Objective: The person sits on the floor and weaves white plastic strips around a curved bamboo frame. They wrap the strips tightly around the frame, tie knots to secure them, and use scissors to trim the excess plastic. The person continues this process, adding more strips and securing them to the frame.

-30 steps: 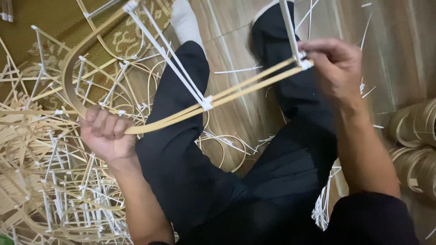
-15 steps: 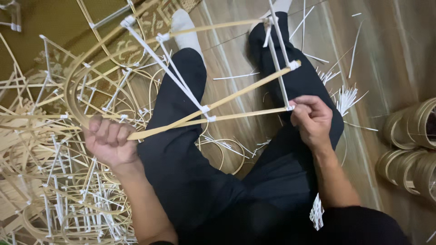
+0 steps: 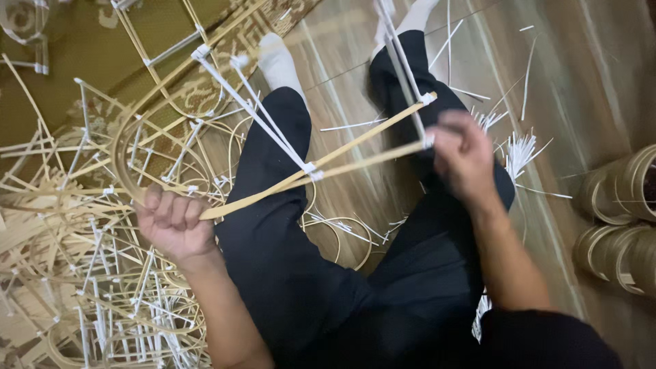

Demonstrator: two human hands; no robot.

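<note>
Bamboo frame, pale yellow, held up over black-trousered legs; two long splints running from lower left to upper right, spreading apart toward the right end, joined by white ties.

Change since half a second back: right hand lifted slightly, from the frame's lower right corner to the right ends of the splints; motion-blurred now, so mid-movement. Frame tilted a little more toward the camera, upright side members near the right hand swung closer together. Left hand almost where it was, at the frame's left end. One second back, right hand far higher and further right of the frame — so a steady drawing-in toward the frame's right joint. Reading, as a judgement: work shifting to the tied joint at that end, frame being turned for access.

Grip: left hand closed in a fist round the converged left ends of the splints, fingers curled over the top. Right hand fingers bunched at the white tie on the lower splint's right end; pinching it or only touching, cannot tell through blur.

Look of the frame: thin flat strips, smooth, lightly bowed; white cross-struts rising up and left from a mid-frame knot; another white pair rising from the right end.

Left of the frame: heap of similar finished frames on the floor. Right of the frame: cut white offcuts on wood floor, coils of bamboo strip beyond.
</note>
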